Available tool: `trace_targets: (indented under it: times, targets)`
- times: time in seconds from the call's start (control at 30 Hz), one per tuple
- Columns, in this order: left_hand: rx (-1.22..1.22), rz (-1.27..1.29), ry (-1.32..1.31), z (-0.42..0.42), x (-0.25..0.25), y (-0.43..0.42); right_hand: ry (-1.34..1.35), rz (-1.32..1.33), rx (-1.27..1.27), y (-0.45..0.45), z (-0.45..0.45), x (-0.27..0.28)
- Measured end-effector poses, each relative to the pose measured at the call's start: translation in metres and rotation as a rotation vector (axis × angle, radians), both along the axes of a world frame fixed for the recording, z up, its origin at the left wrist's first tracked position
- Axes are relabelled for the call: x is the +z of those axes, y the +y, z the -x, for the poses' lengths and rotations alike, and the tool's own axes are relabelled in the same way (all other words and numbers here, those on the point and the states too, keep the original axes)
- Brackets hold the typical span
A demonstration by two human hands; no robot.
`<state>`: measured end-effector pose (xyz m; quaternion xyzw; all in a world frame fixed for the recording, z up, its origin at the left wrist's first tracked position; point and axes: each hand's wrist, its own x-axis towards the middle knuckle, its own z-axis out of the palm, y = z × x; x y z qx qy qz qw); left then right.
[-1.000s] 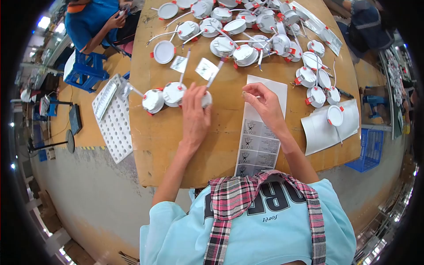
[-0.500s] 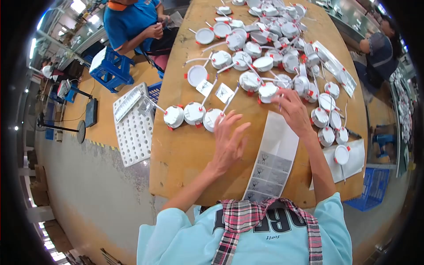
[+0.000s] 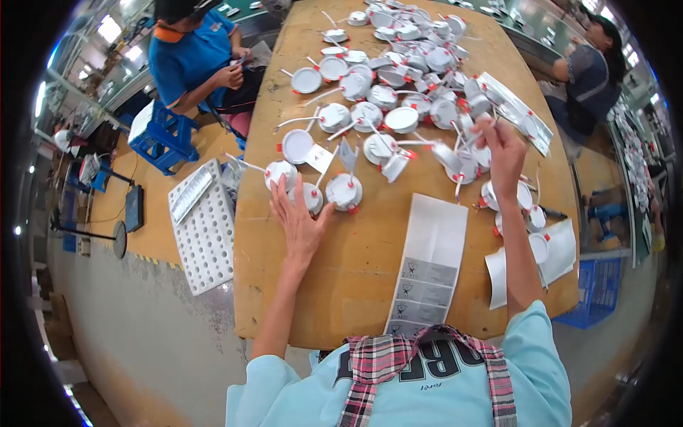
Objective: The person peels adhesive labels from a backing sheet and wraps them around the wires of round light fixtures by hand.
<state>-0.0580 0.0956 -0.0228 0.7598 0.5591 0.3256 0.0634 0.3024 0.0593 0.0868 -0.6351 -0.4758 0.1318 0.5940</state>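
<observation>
My left hand (image 3: 300,226) is open, with fingers spread over a row of round white downlights. Its fingertips rest on or beside the middle downlight (image 3: 311,192), which they partly cover. To its right lies another downlight (image 3: 344,191) with red clips, a small paper tag standing by its wire. My right hand (image 3: 504,151) is raised at the right edge of the downlight pile, fingers curled and pinched. What it holds, if anything, is hard to make out among white wires. Left of it a tilted white downlight (image 3: 448,158) leans among others.
A strip of printed labels (image 3: 429,267) lies on the wooden table (image 3: 341,285) before me. White sheets (image 3: 558,249) lie at right. A perforated white board (image 3: 204,242) and a blue stool (image 3: 160,139) stand left of the table. People sit on both sides.
My left hand has moved left onto the downlights there. My right hand has moved right and up, away from the downlight it touched, and its fingers have closed. The view has shifted slightly.
</observation>
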Motion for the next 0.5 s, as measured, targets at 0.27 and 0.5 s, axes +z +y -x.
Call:
trace_targets:
  times: [0.27, 0.5]
  targets:
    - [-0.350, -0.024, -0.380, -0.059, 0.049, -0.040, 0.385, -0.111, 0.104, -0.021, -0.008, 0.006]
    - [-0.783, 0.298, -0.292, -0.118, 0.059, -0.063, 0.715, 0.043, 0.451, -0.057, 0.053, -0.008]
